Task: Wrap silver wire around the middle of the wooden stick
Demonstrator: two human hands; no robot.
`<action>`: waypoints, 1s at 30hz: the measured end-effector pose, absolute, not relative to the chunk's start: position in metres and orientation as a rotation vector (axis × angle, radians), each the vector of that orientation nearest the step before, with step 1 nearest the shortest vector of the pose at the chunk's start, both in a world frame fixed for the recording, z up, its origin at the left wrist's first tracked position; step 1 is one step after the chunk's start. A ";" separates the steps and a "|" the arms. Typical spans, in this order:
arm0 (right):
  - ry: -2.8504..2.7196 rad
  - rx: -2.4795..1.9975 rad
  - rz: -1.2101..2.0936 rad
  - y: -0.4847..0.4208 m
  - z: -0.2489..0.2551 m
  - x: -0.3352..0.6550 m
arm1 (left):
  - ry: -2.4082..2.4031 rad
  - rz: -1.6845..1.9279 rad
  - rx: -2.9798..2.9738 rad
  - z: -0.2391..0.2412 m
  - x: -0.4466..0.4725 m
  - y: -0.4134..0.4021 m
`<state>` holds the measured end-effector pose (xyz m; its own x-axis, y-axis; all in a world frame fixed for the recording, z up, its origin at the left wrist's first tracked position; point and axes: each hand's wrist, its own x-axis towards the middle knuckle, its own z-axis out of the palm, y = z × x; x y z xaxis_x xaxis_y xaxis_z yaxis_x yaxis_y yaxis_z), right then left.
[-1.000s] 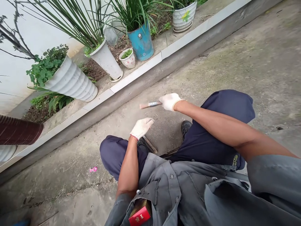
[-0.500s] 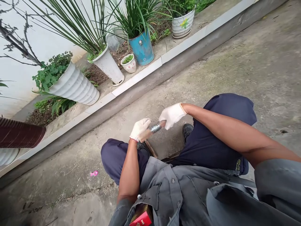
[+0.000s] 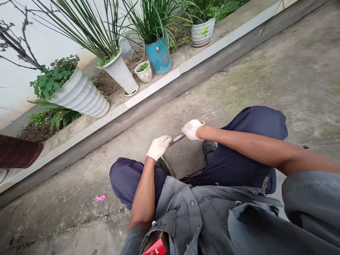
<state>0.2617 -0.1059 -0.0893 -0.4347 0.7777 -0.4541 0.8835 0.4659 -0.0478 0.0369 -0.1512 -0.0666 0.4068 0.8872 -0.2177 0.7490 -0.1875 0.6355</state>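
Between my knees, both hands work in white knitted gloves on a short brown stick wound with silvery wire (image 3: 177,138). My left hand (image 3: 159,147) is closed around the stick's lower left end. Close to the other end of the winding, my right hand (image 3: 191,129) has its fingers curled in; the glove hides that part of the stick. Bright wire turns show in the gap between the gloves. Below the hands, a thin dark bar (image 3: 167,166) runs beside my left shoe.
A tiled ledge (image 3: 151,90) crosses ahead, bearing a ribbed white pot (image 3: 82,94), a tall white pot (image 3: 122,74), a small pot (image 3: 145,75), a blue pot (image 3: 159,58) and another white pot (image 3: 203,32). A pink object (image 3: 101,197) lies on the concrete (image 3: 239,85).
My right hand has turned over around the stick, its wrist now lower. My left hand stays almost in place. The view has shifted slightly.
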 end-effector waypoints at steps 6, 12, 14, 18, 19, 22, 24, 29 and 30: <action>2.365 1.026 -1.069 -0.142 -0.070 0.276 | 1.306 0.319 1.818 -0.062 0.032 -0.155; 2.279 1.268 -1.760 -0.149 -0.029 0.281 | 1.290 0.339 1.762 -0.059 0.037 -0.158; 2.337 1.462 -1.727 -0.136 -0.020 0.277 | 1.281 0.366 1.775 -0.059 0.037 -0.159; 2.416 1.866 -1.219 -0.097 -0.011 0.270 | 1.234 0.417 1.818 -0.058 0.034 -0.161; 2.427 1.924 -1.005 -0.088 -0.010 0.269 | 1.240 0.425 1.828 -0.057 0.032 -0.160; 2.353 1.919 -0.416 -0.073 -0.013 0.261 | 1.303 0.446 1.874 -0.052 0.024 -0.157; 2.302 1.731 -0.240 -0.078 -0.020 0.255 | 1.342 0.455 1.906 -0.048 0.019 -0.155; 2.354 1.120 -0.366 -0.122 -0.035 0.253 | 1.336 0.399 1.948 -0.042 0.017 -0.157; 2.376 0.966 -0.448 -0.130 -0.033 0.255 | 1.322 0.378 1.927 -0.040 0.018 -0.158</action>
<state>0.2548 -0.1298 -0.0333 -0.6028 0.5412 -0.5862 0.7174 0.6892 -0.1015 0.0179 -0.1582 -0.0402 0.4218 0.8910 -0.1678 0.6678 -0.1801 0.7222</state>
